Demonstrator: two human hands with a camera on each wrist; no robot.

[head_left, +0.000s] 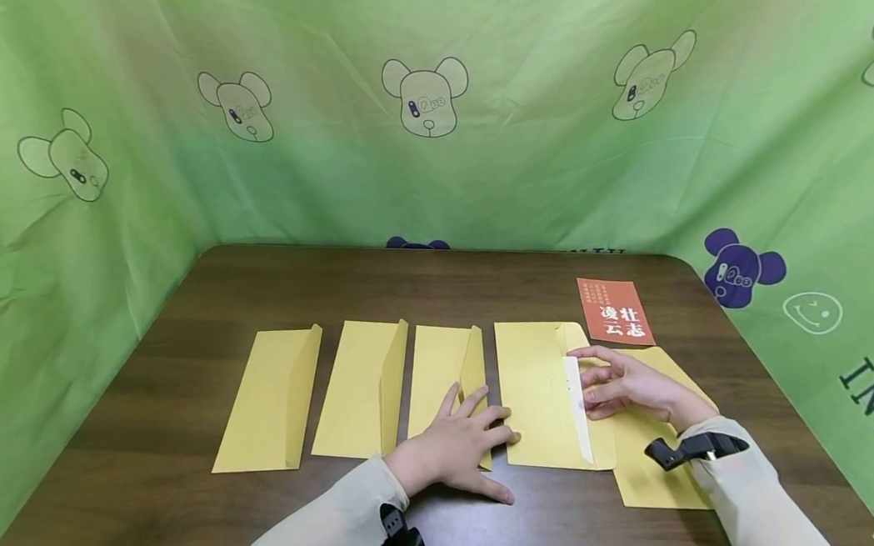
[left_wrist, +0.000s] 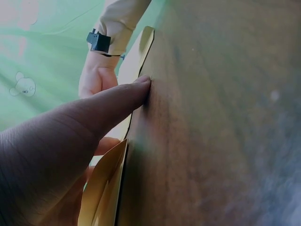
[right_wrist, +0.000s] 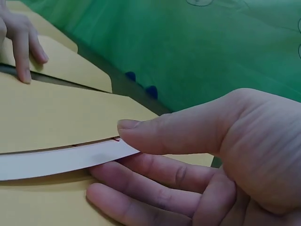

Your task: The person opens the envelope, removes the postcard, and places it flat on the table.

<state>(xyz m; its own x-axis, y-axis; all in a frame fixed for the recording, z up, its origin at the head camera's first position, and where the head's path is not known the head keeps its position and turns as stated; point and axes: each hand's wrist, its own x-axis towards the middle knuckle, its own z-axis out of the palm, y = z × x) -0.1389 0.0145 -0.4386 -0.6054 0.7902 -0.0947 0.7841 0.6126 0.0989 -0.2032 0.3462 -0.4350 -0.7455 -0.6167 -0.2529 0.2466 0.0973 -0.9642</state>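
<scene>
My right hand (head_left: 632, 390) pinches a white card (right_wrist: 70, 160) with red marks, thumb above and fingers below in the right wrist view. Most of the card lies hidden inside a yellow envelope (head_left: 534, 392), its white edge sticking out at the right-hand opening. My left hand (head_left: 458, 443) is spread flat, its fingertips at that envelope's left edge. Its palm and fingers overlap another yellow envelope (head_left: 431, 365) with a raised flap. The left thumb (left_wrist: 122, 96) reaches toward the dark wood in the left wrist view.
Two more yellow envelopes, one farthest left (head_left: 257, 401) and one beside it (head_left: 357, 386), lie with flaps raised. Under the right wrist is another envelope (head_left: 660, 485). A red card (head_left: 615, 312) with white characters lies behind it. Green printed cloth (head_left: 521, 176) surrounds the brown table (head_left: 437, 281).
</scene>
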